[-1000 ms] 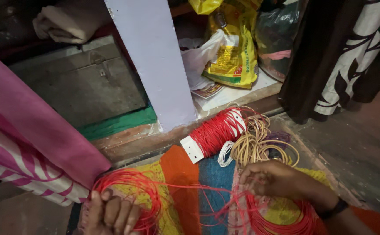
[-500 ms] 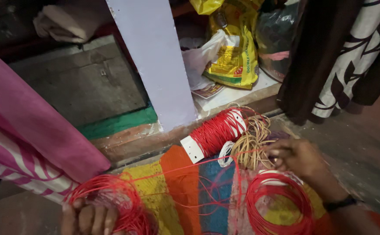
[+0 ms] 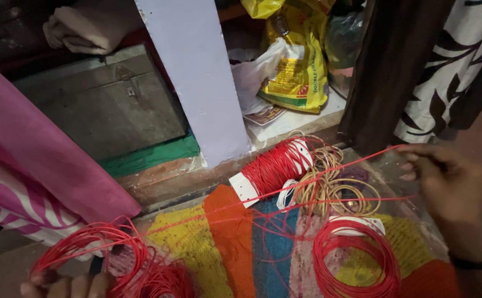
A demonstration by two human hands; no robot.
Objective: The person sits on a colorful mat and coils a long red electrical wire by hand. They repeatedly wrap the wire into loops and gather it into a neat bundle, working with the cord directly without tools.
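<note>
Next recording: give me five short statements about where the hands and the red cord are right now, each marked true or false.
1. The right hand pinches a red strand pulled taut across the mat. True.
2. The left hand rests on a loose red coil. True.
3. The red bundle on a white card is in the right hand's grip. False: it lies on the floor by the pillar.
4. The tan loops lie left of the pillar. False: they lie right of it.
5. A yellow bag stands behind the pillar's right side. True.
</note>
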